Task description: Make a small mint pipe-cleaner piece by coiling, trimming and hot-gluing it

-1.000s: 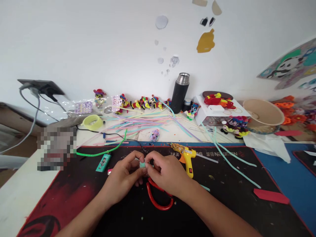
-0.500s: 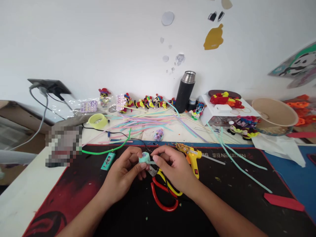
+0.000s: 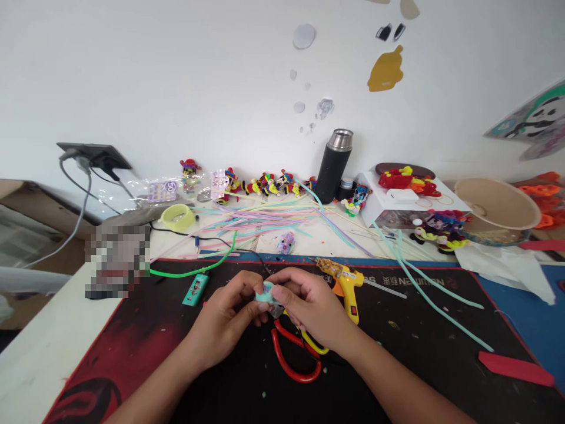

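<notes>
Behind everything stands a plain white wall (image 3: 176, 70), and a white-topped table (image 3: 57, 335) carries a black desk mat (image 3: 220, 388) with a red patch at left. In the head view, the small mint-green fuzzy coil (image 3: 265, 297) is held up between both bare hands, above the metal scissors with red and yellow handles (image 3: 304, 378). The left hand (image 3: 232, 315) pinches its left side between thumb and fingers; the right hand (image 3: 311, 303) pinches its right side (whether on a loose end, the fingers hide). It looks very light and soft, probably wire-cored like the long mint-green fuzzy stems (image 3: 468, 330) lying to the right, so it should bend readily and hardly slip, yet squash or unwind under careless handling. The outer rim, lightly pressed from both sides, seems the best place to take hold
</notes>
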Action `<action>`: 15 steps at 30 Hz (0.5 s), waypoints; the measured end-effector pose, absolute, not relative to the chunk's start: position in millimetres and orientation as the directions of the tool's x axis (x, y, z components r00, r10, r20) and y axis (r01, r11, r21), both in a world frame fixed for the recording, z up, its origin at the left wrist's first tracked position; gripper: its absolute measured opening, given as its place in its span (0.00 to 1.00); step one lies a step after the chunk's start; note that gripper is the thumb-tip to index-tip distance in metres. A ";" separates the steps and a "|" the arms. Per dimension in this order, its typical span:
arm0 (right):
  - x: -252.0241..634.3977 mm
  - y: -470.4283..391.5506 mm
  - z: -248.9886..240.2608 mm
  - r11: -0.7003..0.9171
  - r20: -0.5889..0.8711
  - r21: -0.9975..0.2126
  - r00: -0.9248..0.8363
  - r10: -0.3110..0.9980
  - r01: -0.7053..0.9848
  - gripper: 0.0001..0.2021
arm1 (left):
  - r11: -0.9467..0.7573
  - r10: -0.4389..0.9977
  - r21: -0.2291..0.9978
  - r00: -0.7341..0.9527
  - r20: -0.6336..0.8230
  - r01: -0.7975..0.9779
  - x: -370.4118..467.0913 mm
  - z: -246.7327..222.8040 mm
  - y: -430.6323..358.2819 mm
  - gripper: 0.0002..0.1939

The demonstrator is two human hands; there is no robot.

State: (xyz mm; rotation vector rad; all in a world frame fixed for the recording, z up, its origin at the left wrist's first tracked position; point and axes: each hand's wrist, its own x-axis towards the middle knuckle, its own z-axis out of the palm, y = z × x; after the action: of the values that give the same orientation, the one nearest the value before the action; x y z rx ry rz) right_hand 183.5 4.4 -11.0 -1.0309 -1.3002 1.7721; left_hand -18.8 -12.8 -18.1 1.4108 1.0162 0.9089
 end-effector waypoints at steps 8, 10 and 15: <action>182.6 5.3 -13.5 -0.319 -0.221 -0.935 -0.456 0.862 -0.151 0.20 | 0.063 0.947 0.996 0.312 -0.077 0.055 -13.4 -8.4 -15.6 0.15; 182.3 5.2 -14.1 -0.319 -0.224 -0.936 -0.452 0.863 -0.146 0.20 | 0.062 0.947 0.996 0.312 -0.078 0.058 -13.4 -8.1 -16.4 0.16; 182.2 5.2 -15.6 -0.313 -0.227 -0.940 -0.441 0.869 -0.134 0.21 | 0.046 0.941 0.995 0.330 -0.073 0.089 -14.7 -10.9 -16.8 0.16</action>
State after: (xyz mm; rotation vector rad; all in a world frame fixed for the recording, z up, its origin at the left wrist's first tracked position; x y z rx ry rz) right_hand 182.2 5.2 -15.6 -1.0162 -1.2076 1.8322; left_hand -14.7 -16.8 -10.9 1.3640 1.0384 0.8744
